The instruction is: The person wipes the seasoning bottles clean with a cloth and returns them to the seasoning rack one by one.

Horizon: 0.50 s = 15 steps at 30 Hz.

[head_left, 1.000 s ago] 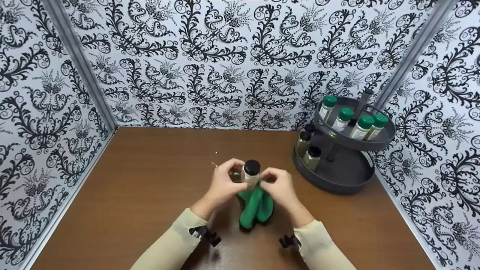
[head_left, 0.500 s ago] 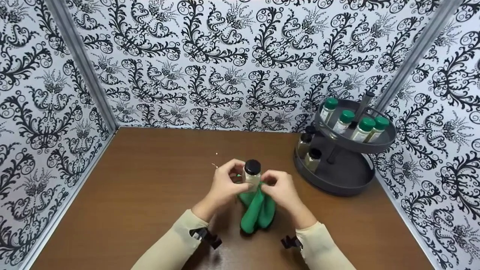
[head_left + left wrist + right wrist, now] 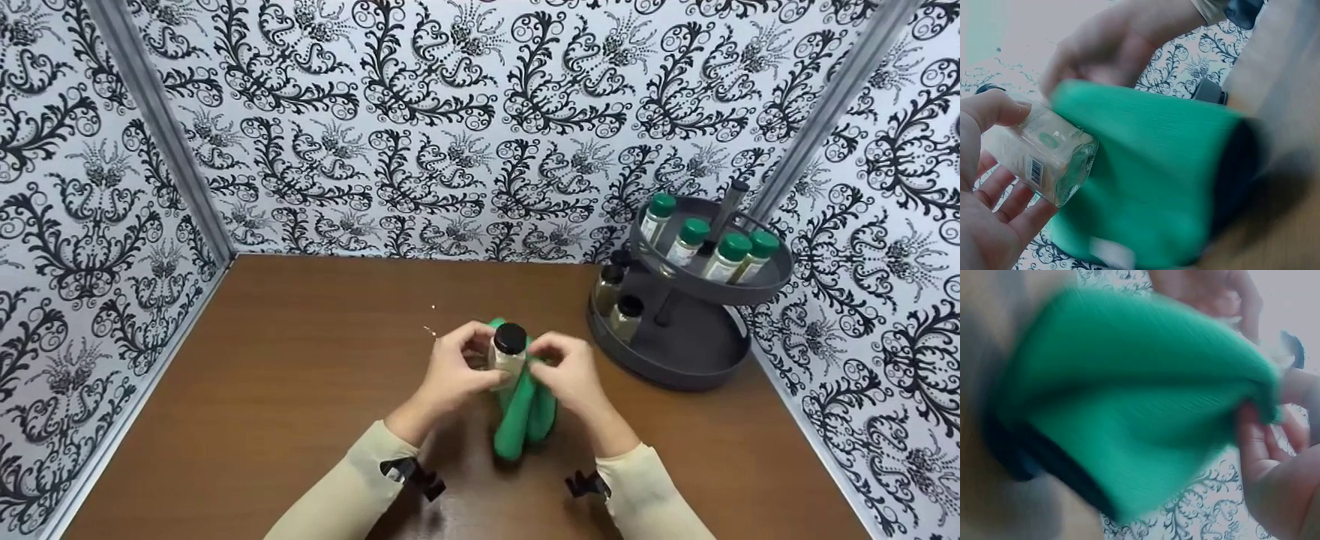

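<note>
A clear glass spice jar point(image 3: 508, 363) with a black lid stands upright in my left hand point(image 3: 457, 367), whose thumb and fingers grip its sides. The left wrist view shows the label and barcode on the jar point(image 3: 1033, 152). Beside it, my right hand point(image 3: 568, 369) pinches a green cloth point(image 3: 514, 429) near its top, and the rest hangs in folds over the table. In the right wrist view the dark-edged cloth point(image 3: 1140, 382) is blurred and spans much of the picture. It partly hides the left hand there.
At the right stands a two-tier grey turntable rack point(image 3: 705, 375). Several green-lidded jars point(image 3: 688, 241) occupy its upper tier; black-lidded jars point(image 3: 625, 318) stand on the lower one. Small white crumbs point(image 3: 429, 330) lie on the wooden table point(image 3: 322, 345). Patterned walls enclose the table.
Both hands and the jar have shifted slightly right. The cloth's hanging end has swung right, and a piece of it now shows above and behind the jar. The rack stays put.
</note>
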Each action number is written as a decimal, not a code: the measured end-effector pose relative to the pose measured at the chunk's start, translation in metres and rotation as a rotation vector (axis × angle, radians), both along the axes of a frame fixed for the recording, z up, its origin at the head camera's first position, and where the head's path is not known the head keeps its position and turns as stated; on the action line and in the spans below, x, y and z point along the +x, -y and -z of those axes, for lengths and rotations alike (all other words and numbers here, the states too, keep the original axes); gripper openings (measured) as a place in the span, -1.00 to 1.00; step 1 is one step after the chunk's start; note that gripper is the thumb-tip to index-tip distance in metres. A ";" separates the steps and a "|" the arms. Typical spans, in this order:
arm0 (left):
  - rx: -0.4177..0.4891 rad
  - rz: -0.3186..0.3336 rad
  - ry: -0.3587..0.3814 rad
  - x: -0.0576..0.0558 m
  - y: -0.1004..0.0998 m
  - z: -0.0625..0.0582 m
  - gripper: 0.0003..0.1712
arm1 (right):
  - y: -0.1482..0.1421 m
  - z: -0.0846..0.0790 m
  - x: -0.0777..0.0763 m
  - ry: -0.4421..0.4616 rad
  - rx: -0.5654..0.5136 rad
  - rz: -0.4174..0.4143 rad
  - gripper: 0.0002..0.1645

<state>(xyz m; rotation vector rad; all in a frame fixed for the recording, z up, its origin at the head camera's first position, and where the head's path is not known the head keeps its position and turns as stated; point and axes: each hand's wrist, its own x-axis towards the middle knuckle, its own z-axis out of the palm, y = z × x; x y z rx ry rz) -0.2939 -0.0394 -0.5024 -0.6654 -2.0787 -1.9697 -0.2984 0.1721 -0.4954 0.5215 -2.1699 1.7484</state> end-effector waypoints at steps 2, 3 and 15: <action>-0.005 -0.010 -0.008 0.000 0.000 -0.001 -0.48 | -0.001 0.003 -0.002 0.039 0.061 -0.002 -0.81; -0.010 -0.015 -0.014 0.000 0.000 -0.001 -0.48 | -0.001 0.004 -0.002 0.026 0.053 -0.005 -0.81; -0.021 -0.019 0.009 0.003 -0.007 0.003 -0.49 | -0.007 -0.008 0.003 -0.123 -0.069 -0.046 -0.81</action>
